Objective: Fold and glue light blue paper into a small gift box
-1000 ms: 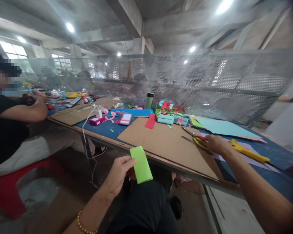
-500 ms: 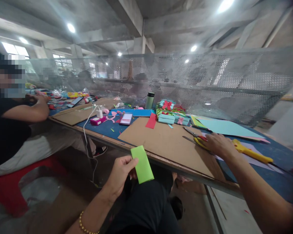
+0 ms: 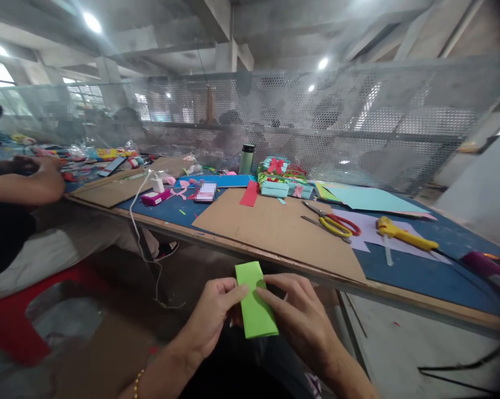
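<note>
A bright green folded paper [image 3: 256, 305] is held above my lap, in front of the table edge. My left hand [image 3: 214, 310] pinches its left side, thumb on the front face. At its right side is my right hand [image 3: 302, 316], with the fingertips on the front and edge of the paper; its thumb is hidden. Scissors [image 3: 335, 221] with yellow and red handles lie on the table beyond my right hand, their blades over the cardboard [image 3: 275, 227]. Farther right rests a yellow glue gun [image 3: 412, 235] with a pale glue stick.
A red paper strip [image 3: 249, 193], light blue paper pieces [image 3: 275, 189] with flowers, and a green bottle [image 3: 246, 159] stand at the back. Colored sheets [image 3: 375, 198] lie to the right. A white cable [image 3: 136, 227] hangs over the edge. A co-worker's arm [image 3: 25, 180] is at left.
My right hand has left the scissors on the table and come down to the green paper. The view has shifted slightly to the right; my left hand still holds the paper.
</note>
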Demonstrator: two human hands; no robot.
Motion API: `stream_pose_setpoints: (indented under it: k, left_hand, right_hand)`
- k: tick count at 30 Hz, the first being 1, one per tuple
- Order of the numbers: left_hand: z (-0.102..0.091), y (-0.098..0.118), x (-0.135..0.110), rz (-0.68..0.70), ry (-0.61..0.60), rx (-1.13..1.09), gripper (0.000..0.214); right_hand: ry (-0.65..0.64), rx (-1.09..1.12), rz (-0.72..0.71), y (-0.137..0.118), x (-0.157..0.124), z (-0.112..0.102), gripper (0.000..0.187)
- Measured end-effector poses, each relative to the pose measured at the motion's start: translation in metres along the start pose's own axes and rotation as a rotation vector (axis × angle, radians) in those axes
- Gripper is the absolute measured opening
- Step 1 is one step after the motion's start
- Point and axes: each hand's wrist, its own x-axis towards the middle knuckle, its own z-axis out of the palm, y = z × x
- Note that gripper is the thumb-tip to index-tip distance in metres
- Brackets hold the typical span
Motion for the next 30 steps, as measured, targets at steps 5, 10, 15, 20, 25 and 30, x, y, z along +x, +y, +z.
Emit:
stream_pose_setpoints:
  k: [5,10,15,20,25,30]
  left_hand:
    - [0.003,-0.001,-0.001,-0.025,-0.113,-0.104,0.029]
    - [0.002,0.001,-0.002,-0.083,-0.229,-0.164,0.030]
    - [0.004,0.003,-0.003,-0.068,-0.230,-0.130,0.032]
    - [0.004,0.004,-0.006,-0.075,-0.236,-0.120,0.032]
    - [0.003,0.002,-0.004,-0.082,-0.233,-0.064,0.030]
    - [0.003,0.000,-0.005,-0.067,-0.250,-0.017,0.031]
  right_hand:
    - [0.046,-0.018,-0.044,-0.002,-0.005,-0.006,0.025]
    - [0.002,-0.018,-0.063,-0.010,-0.008,-0.007,0.027]
    - [-0.039,-0.009,-0.036,-0.012,-0.011,-0.006,0.031]
    - [0.004,0.076,-0.016,-0.008,-0.012,-0.001,0.025]
    - [0.011,0.344,0.184,-0.009,-0.012,0.002,0.020]
    - [0.015,0.482,0.420,-0.016,-0.010,0.005,0.021]
